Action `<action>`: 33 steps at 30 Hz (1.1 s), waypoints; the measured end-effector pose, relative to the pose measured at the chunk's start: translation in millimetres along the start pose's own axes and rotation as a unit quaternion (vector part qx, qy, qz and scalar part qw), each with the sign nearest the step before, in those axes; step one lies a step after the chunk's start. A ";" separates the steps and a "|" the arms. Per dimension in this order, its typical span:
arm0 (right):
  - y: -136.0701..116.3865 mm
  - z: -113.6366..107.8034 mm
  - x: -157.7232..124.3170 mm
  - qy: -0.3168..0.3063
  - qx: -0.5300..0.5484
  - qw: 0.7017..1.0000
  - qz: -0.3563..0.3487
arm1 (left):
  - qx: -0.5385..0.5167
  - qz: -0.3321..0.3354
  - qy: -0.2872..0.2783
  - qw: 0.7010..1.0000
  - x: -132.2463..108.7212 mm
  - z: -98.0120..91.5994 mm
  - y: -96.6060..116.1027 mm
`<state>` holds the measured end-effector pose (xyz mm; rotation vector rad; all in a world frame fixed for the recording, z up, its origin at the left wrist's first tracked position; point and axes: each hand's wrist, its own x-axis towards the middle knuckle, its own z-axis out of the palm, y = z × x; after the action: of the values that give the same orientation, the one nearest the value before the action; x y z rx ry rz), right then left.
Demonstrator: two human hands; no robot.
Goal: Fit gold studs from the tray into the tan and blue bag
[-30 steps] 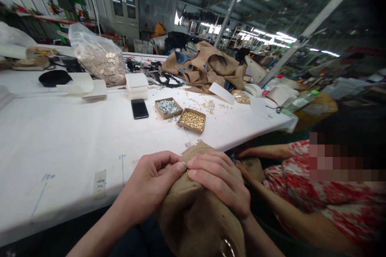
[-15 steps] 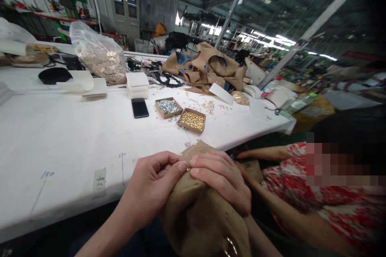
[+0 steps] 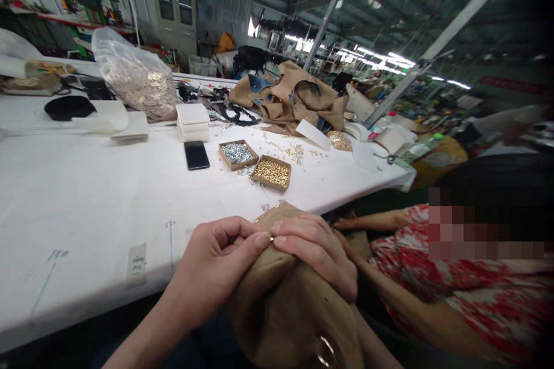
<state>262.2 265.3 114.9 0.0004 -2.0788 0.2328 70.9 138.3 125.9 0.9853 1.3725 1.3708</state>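
A tan fabric bag (image 3: 285, 311) with a metal ring near its bottom rests on my lap at the table's front edge. My left hand (image 3: 216, 268) pinches its top edge, thumb pressed against the fabric. My right hand (image 3: 318, 251) lies curled over the same edge, fingertips meeting the left thumb at a small gold stud. On the white table (image 3: 86, 196) beyond stand a box of silver studs (image 3: 238, 154) and a box of gold studs (image 3: 272, 173), with loose studs scattered around.
A black phone (image 3: 196, 155) lies left of the boxes. Behind are white boxes (image 3: 193, 122), a clear bag of metal parts (image 3: 136, 78) and a pile of tan bags (image 3: 294, 98). A person in a red floral top (image 3: 454, 294) works at my right.
The view has shifted slightly left and down. Both hands stay on the bag's top edge, fingers barely moving.
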 end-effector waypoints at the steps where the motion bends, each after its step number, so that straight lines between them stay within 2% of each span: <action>1: 0.0 0.2 -0.3 0.002 0.000 1.000 0.000 | -0.007 -0.005 -0.003 1.000 0.0 0.1 0.6; 9: -0.7 1.7 -1.9 0.011 0.004 0.999 0.033 | -0.011 0.013 -0.015 1.000 0.0 -0.6 3.3; 13: -2.1 -0.8 -1.4 0.013 0.025 0.999 0.046 | 0.045 0.080 -0.022 0.996 -7.0 -1.3 4.7; 20: -2.8 -6.9 0.9 -0.019 0.049 0.997 0.050 | 0.145 0.185 -0.037 0.971 -15.7 -1.9 8.0; 33: -3.9 -4.7 10.3 -0.040 0.037 0.998 0.044 | 0.156 0.196 -0.003 0.968 -17.9 -7.6 0.3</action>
<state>261.5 263.2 126.6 -0.0374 -2.1512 0.3702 68.0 119.1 127.0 1.5346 1.4701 1.4562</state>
